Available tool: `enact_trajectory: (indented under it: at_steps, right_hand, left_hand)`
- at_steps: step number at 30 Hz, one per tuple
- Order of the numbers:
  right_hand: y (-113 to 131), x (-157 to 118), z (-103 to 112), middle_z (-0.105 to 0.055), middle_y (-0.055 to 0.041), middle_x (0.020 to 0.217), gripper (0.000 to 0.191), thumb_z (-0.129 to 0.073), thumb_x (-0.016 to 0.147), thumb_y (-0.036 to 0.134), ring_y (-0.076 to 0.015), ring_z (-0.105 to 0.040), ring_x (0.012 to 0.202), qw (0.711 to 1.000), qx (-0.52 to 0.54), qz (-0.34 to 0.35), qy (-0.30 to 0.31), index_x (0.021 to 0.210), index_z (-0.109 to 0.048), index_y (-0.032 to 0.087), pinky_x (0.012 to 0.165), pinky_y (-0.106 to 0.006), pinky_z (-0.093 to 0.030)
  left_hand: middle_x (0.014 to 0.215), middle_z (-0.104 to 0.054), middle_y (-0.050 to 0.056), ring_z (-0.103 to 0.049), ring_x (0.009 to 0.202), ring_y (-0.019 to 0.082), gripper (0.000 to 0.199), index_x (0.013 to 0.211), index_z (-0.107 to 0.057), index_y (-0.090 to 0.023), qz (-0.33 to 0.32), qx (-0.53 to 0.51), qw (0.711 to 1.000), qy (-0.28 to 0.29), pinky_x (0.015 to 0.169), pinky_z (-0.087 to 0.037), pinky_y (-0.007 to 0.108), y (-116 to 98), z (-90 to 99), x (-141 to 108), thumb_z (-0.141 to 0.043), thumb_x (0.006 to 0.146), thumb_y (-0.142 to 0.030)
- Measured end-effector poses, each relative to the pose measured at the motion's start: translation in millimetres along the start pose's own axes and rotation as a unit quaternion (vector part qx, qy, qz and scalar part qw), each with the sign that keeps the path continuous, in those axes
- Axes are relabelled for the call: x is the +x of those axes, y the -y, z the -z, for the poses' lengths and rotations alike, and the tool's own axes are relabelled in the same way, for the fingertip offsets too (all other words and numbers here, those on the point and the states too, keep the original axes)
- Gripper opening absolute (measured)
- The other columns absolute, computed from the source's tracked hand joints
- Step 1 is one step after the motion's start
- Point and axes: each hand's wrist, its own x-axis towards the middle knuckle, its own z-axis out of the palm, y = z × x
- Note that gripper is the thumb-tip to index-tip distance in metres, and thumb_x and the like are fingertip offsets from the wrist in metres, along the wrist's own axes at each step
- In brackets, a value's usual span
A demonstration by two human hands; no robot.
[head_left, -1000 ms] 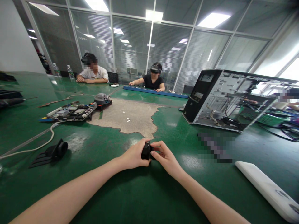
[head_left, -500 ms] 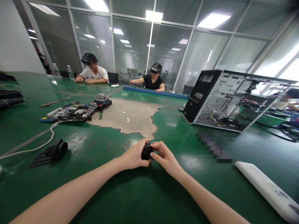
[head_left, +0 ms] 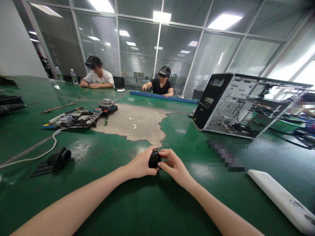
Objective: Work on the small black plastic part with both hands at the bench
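Observation:
A small black part [head_left: 153, 159], too covered by fingers to name more exactly, is held between both hands just above the green tabletop [head_left: 137, 203]. My left hand [head_left: 142, 164] is closed around its left side, thumb toward me and fingers over the far side. On its right side, my right hand [head_left: 174, 165] pinches the edge with thumb and fingertips. A black plastic piece with a round collar and slats [head_left: 57, 160] lies to the left of my hands.
Left of centre lie a circuit board [head_left: 76, 117], a cooling fan [head_left: 107, 105] and a white cable [head_left: 54, 141]. An open computer case [head_left: 221, 101] stands at the right, with a white bar [head_left: 278, 196] nearer me. Two people sit across the table behind a blue strip [head_left: 162, 96].
My hands and the black part stay almost in place. Across the table, the hand of the person in black has shifted to the right along the blue strip.

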Motion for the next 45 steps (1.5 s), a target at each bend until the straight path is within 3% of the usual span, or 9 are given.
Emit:
enact_trajectory:
  at_steps: [4,11,21,27,32,45]
  right_hand:
    - [3,2,2,-0.048,-0.0028,0.101,0.017,-0.055,0.073,0.019,-0.0166,-0.051,0.098,1.0,-0.021,0.004,-0.015,0.089,-0.051,0.023,0.081,-0.031,-0.046]
    - [3,4,16,-0.051,-0.0025,0.102,0.033,-0.061,0.068,0.021,-0.0153,-0.055,0.091,0.995,0.026,-0.071,-0.07,0.098,-0.046,0.024,0.077,-0.03,-0.047]
    - [0,12,3,-0.061,-0.0018,0.087,0.027,-0.069,0.06,0.022,-0.017,-0.058,0.083,0.991,0.058,-0.119,-0.008,0.083,-0.054,0.018,0.08,-0.036,-0.045]
    - [1,7,-1,-0.059,-0.0017,0.093,0.029,-0.068,0.061,0.022,-0.0179,-0.056,0.092,0.994,0.052,-0.083,-0.042,0.087,-0.056,0.021,0.084,-0.035,-0.044]
    - [0,6,-2,-0.059,-0.0016,0.091,0.017,-0.06,0.071,0.025,-0.0161,-0.056,0.09,0.997,0.044,-0.056,-0.042,0.087,-0.056,0.021,0.084,-0.034,-0.043]
    - [1,3,1,-0.054,-0.0025,0.101,0.025,-0.056,0.074,0.025,-0.0168,-0.052,0.099,0.998,0.027,-0.059,0.003,0.098,-0.051,0.024,0.083,-0.034,-0.046]
  left_hand:
    - [0.104,-0.052,0.005,-0.053,0.091,0.021,0.065,0.118,-0.032,-0.019,-0.002,-0.002,1.0,-0.005,0.078,-0.042,0.031,1,-0.5,0,-0.062,0.06,-0.02]
    - [0.097,-0.054,0.005,-0.054,0.086,0.02,0.061,0.115,-0.033,-0.018,0.039,-0.003,0.999,-0.028,0.076,-0.042,0.031,3,1.8,2,-0.062,0.062,-0.027]
    - [0.113,-0.047,0.01,-0.051,0.097,0.024,0.07,0.123,-0.027,-0.017,-0.004,0.032,0.999,0.003,0.081,-0.042,0.035,0,-5.5,-5,-0.061,0.061,-0.023]
    - [0.105,-0.05,0.006,-0.053,0.09,0.021,0.068,0.12,-0.028,-0.018,0.01,0.002,1.0,-0.011,0.077,-0.043,0.033,1,-6.0,-4,-0.062,0.061,-0.021]
    - [0.106,-0.051,0.006,-0.054,0.09,0.021,0.066,0.119,-0.03,-0.019,0.013,-0.008,1.0,-0.018,0.078,-0.043,0.033,-1,-6.2,-3,-0.062,0.062,-0.023]
    - [0.111,-0.049,0.006,-0.052,0.096,0.023,0.069,0.121,-0.029,-0.02,0.011,0.012,1.0,-0.02,0.081,-0.042,0.034,0,-5.6,-3,-0.062,0.06,-0.021]
